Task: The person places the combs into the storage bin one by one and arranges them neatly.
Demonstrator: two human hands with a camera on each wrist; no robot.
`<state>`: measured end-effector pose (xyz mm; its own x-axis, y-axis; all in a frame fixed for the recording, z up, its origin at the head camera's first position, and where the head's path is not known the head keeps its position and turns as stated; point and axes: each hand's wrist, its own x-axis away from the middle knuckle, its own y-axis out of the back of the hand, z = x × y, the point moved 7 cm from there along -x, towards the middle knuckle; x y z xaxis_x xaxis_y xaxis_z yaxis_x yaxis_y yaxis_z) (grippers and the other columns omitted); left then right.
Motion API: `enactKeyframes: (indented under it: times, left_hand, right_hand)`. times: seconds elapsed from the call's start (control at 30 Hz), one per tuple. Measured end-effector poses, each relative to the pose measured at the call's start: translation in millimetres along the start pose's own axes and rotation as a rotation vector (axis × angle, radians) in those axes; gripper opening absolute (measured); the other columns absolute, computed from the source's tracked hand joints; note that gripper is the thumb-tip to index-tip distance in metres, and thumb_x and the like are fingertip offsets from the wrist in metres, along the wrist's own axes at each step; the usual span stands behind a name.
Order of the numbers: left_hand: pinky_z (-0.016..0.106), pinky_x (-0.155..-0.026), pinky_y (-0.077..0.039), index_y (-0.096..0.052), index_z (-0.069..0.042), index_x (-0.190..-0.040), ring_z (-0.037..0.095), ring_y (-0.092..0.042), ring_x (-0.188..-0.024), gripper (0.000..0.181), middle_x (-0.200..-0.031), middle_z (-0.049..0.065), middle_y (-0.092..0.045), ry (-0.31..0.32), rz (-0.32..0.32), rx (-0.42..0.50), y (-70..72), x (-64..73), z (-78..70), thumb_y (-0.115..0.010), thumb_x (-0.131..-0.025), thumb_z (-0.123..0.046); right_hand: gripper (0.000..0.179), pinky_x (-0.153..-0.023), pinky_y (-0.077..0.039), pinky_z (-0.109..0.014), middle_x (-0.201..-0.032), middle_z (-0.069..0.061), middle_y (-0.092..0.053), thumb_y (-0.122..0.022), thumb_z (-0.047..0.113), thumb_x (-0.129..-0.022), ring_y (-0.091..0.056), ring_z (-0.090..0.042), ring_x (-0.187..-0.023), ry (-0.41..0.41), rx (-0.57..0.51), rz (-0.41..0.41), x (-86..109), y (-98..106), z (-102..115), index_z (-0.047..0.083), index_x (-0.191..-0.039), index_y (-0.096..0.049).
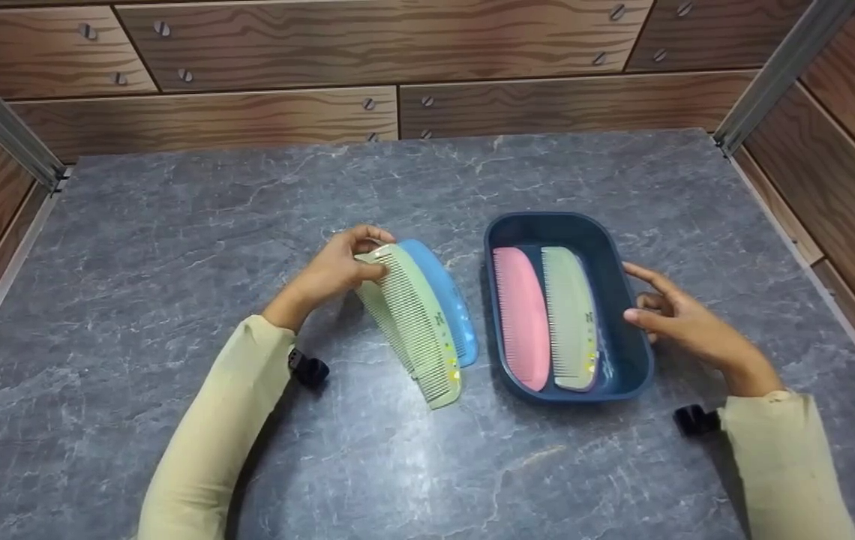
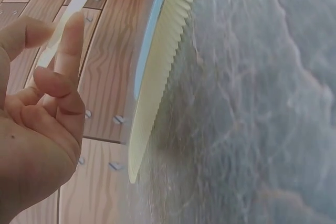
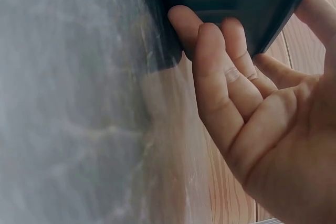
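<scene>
My left hand pinches one end of a pale green comb between thumb and fingers. Under it lie another green comb and a blue comb; in the left wrist view the held comb is raised apart from the lower green comb. A dark blue tray stands to the right. In it are a pink comb and a green comb, with a purple edge showing beneath. My right hand holds the tray's right side, thumb at the rim, curled fingers against the outer wall.
The work surface is a grey marbled tabletop. Wood-patterned panels rise behind it and at both sides, with metal posts at the back corners. A small black camera sits at each wrist.
</scene>
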<state>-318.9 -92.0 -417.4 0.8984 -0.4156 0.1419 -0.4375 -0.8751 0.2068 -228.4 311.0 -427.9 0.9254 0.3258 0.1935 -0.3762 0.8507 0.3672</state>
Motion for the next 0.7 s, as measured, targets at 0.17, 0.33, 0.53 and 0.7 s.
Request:
enactKeyframes:
  times: [0.17, 0.33, 0.53, 0.7]
  left_hand:
    - [0.017, -0.049, -0.034, -0.054, -0.002, -0.119, 0.008, -0.059, -0.062, 0.042, -0.091, 0.003, -0.063, -0.016, -0.022, 0.032, -0.5, 1.1, -3.5, -0.062, -0.079, 0.001]
    - [0.017, -0.048, -0.034, -0.055, -0.001, -0.120, 0.007, -0.058, -0.062, 0.042, -0.094, 0.004, -0.065, -0.040, -0.035, 0.076, 0.5, 3.8, -8.4, -0.060, -0.078, 0.003]
    - [0.017, -0.047, -0.033, -0.055, -0.002, -0.120, 0.007, -0.058, -0.060, 0.041, -0.098, 0.002, -0.066, -0.074, -0.055, 0.124, 5.3, 5.9, -15.9, -0.057, -0.079, 0.006]
    - [0.016, -0.047, -0.031, -0.055, -0.002, -0.119, 0.006, -0.059, -0.061, 0.041, -0.097, 0.000, -0.065, -0.093, -0.057, 0.151, 6.1, 5.0, -29.3, -0.056, -0.079, 0.006]
  right_hand:
    - [0.069, -0.065, -0.055, -0.029, -0.082, 0.001, -0.052, -0.055, 0.012, -0.098, -0.059, -0.008, -0.071, 0.010, -0.024, 0.009, 0.2, -1, 1, 0.012, -0.154, -0.015]
    - [0.069, -0.066, -0.056, -0.029, -0.083, 0.002, -0.053, -0.054, 0.011, -0.098, -0.061, -0.008, -0.072, 0.013, -0.052, 0.019, -0.1, -2, 0, 0.013, -0.154, -0.015]
    - [0.069, -0.066, -0.056, -0.030, -0.084, 0.003, -0.057, -0.053, 0.010, -0.098, -0.064, -0.009, -0.074, 0.010, -0.070, 0.040, -0.5, -3, 0, 0.014, -0.155, -0.013]
    - [0.069, -0.064, -0.056, -0.029, -0.084, 0.004, -0.057, -0.052, 0.011, -0.099, -0.063, -0.009, -0.071, 0.006, -0.073, 0.052, -0.5, -3, -1, 0.016, -0.155, -0.012]
